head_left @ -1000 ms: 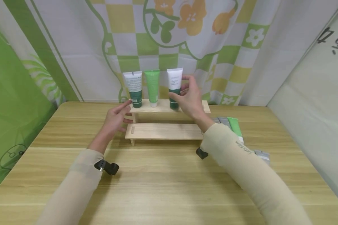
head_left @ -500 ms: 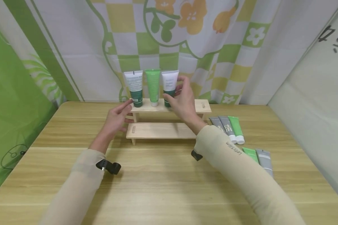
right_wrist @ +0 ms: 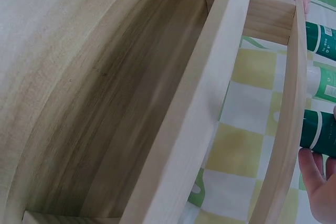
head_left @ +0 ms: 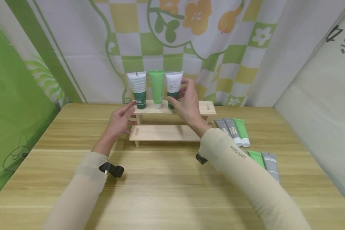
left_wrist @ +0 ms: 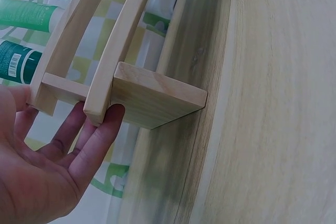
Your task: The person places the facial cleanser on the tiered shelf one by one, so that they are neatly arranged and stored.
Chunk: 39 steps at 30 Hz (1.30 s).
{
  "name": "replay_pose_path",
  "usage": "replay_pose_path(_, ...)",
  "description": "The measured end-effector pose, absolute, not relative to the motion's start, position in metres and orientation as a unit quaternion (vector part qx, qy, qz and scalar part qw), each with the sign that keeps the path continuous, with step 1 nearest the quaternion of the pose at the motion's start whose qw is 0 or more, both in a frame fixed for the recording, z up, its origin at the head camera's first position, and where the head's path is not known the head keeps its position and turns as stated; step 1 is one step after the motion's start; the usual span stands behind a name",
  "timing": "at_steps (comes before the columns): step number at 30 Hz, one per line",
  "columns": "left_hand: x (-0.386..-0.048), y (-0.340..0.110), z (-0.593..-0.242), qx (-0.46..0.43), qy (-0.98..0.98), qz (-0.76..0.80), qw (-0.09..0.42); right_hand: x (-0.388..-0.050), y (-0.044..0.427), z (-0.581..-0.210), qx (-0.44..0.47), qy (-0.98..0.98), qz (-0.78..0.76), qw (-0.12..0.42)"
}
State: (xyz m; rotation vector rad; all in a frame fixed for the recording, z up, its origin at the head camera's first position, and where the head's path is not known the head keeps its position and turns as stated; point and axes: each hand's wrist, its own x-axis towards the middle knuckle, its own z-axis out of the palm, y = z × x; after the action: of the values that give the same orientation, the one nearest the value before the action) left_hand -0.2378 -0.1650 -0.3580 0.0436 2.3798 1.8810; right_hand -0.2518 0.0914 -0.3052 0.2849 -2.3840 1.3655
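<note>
1. In the head view, the bare right grip [head_left: 187, 103] covers the lower right edge of the white-and-dark-green plastic tube [head_left: 173, 83], whose small print is unreadable.
2. The beige fabric right sleeve [head_left: 241, 169] hides part of the leftmost slim grey tube [head_left: 221, 125] and the lower ends of the nearer bright-green tube [head_left: 256, 156] and silver-grey tube [head_left: 271, 163].
3. Behind the right forearm, the right end of the pale wooden lower shelf tier [head_left: 164, 133] is hidden.
4. The left wrist view cuts off the bare left grip [left_wrist: 47, 169] at its left and bottom edges.
5. The right wrist view crops the right grip.
</note>
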Motion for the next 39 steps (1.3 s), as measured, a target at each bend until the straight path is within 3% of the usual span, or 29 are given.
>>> replay_pose_path(10, -0.238, -0.168, -0.359, 0.019, 0.788, 0.613, 0.060, -0.242, 0.111, -0.305, 0.086, -0.851, 0.508, 0.102)
replay_pose_path(22, -0.245, -0.174, -0.355, 0.022, 0.784, 0.613, 0.098, -0.209, 0.169, -0.287, 0.080, -0.831, 0.543, 0.094)
replay_pose_path(29, -0.245, -0.177, -0.357, 0.030, 0.785, 0.611, 0.096, -0.204, 0.218, -0.292, 0.051, -0.821, 0.560, 0.100)
replay_pose_path(39, -0.245, -0.178, -0.357, 0.035, 0.782, 0.613, 0.107, -0.194, 0.280, -0.307, 0.017, -0.837, 0.544, 0.045)
